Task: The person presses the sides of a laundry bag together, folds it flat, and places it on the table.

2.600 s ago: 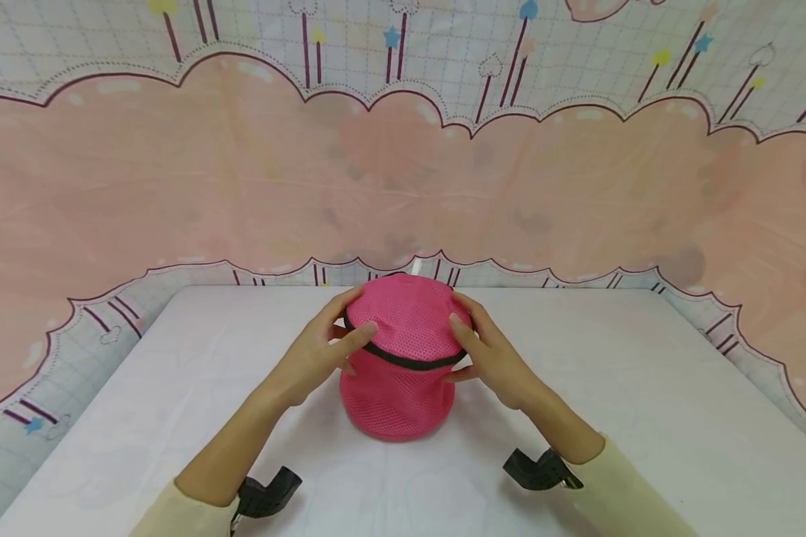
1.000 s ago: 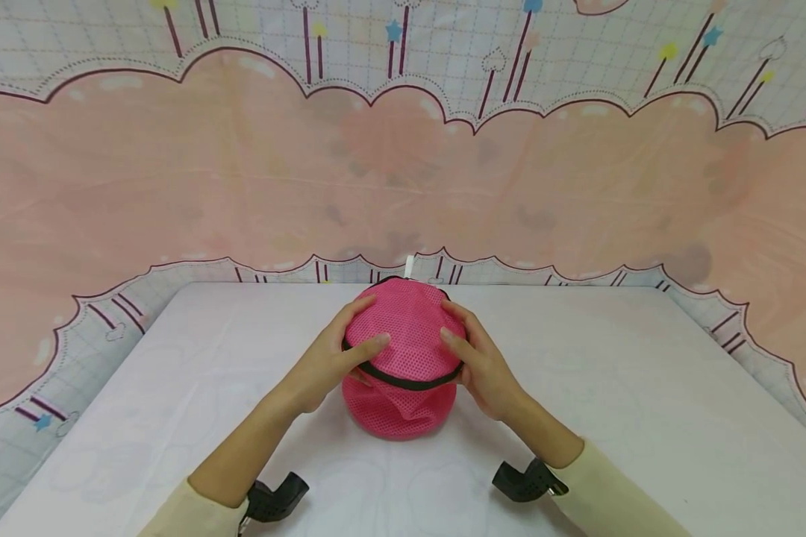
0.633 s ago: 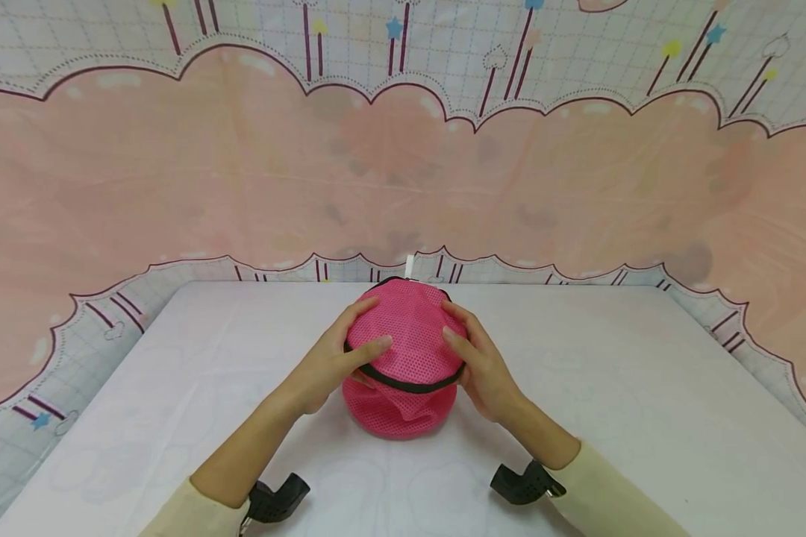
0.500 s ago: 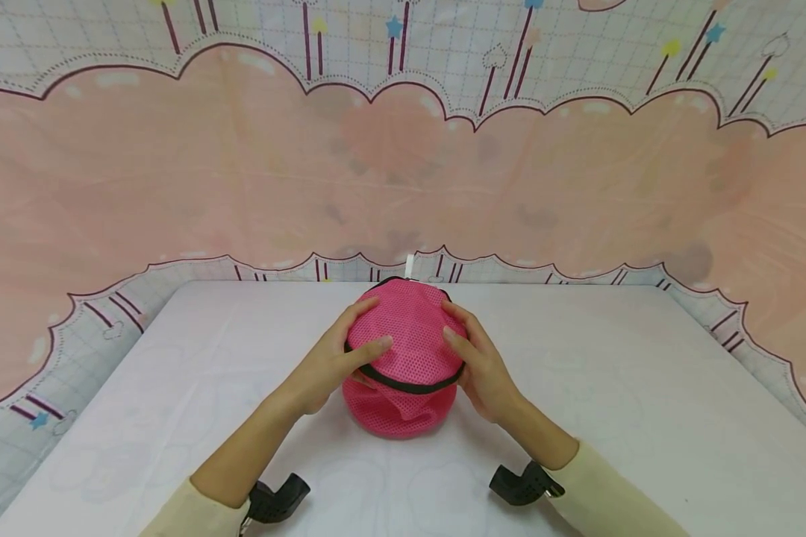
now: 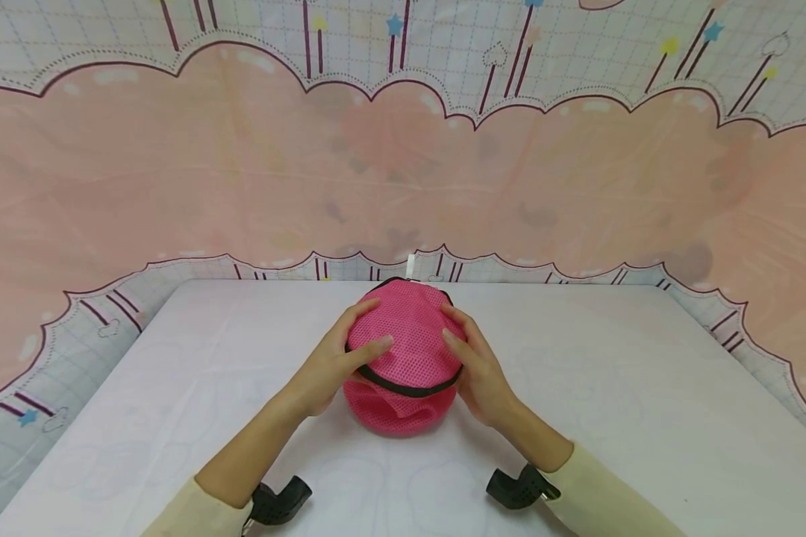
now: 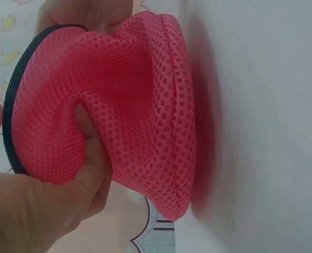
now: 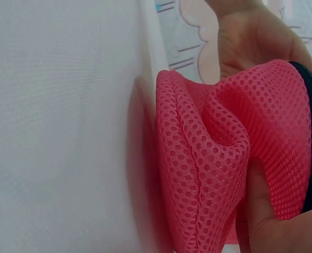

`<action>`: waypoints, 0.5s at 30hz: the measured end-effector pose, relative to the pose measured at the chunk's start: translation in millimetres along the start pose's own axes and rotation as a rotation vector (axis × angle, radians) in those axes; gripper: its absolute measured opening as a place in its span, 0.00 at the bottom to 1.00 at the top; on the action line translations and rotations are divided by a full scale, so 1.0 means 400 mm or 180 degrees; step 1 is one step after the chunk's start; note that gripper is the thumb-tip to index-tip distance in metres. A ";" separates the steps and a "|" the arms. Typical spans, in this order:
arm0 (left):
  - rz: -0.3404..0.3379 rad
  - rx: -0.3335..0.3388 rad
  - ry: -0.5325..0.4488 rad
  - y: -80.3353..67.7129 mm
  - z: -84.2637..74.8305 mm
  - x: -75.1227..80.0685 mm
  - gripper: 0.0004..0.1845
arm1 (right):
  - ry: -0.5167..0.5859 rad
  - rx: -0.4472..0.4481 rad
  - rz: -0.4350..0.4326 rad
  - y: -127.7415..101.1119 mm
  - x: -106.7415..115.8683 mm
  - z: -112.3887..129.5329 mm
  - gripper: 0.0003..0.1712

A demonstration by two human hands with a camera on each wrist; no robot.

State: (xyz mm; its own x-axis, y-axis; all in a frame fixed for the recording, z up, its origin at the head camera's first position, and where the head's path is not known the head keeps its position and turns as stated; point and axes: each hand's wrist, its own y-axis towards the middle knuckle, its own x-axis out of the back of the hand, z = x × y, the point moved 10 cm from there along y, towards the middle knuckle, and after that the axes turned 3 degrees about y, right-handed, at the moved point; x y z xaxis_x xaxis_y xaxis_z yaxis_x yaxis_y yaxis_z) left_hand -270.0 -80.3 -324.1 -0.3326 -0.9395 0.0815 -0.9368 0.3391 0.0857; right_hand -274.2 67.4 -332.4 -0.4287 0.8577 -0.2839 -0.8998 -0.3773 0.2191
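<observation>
A round pink mesh laundry bag (image 5: 406, 328) with a black zip edge (image 5: 413, 389) stands on the white table, its top tilted toward me. My left hand (image 5: 325, 365) grips its left side, thumb on the top panel, other fingers around the rim. On the opposite side my right hand (image 5: 486, 377) holds it the same way. The left wrist view shows fingers (image 6: 95, 158) pressing into the creased side wall of the bag (image 6: 166, 116). In the right wrist view a finger (image 7: 258, 195) dents the mesh too. A white tag (image 5: 410, 266) sticks up at the back. The bag's inside is hidden.
The white tabletop (image 5: 645, 395) spreads around the bag. A patterned pink and white cloth (image 5: 389, 171) hangs behind and along the sides. Black wrist-camera mounts (image 5: 280, 501) jut inward below both forearms.
Since the earliest frame, both hands have moved slightly lower, tilting the bag's top toward me and folding its front wall. The white tag shows more at the back. Lately, hardly any movement.
</observation>
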 end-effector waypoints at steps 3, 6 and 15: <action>-0.0013 0.0033 -0.0069 0.001 0.005 0.001 0.36 | 0.0077 0.0003 0.0036 0.001 -0.005 -0.003 0.31; -0.0018 0.0058 -0.0127 0.002 0.010 0.002 0.35 | 0.0128 0.0003 0.0052 0.000 -0.008 -0.006 0.31; 0.0021 0.0116 -0.0183 0.004 0.018 -0.001 0.35 | 0.0122 0.0037 0.0055 0.000 -0.006 -0.007 0.31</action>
State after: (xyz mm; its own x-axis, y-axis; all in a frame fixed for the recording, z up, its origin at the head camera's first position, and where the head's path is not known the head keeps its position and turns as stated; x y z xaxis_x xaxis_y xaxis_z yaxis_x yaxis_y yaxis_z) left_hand -272.0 -79.8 -331.3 -0.3435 -0.9388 0.0248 -0.9376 0.3443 0.0490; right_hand -273.3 64.4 -334.4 -0.4472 0.8369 -0.3155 -0.8913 -0.3877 0.2349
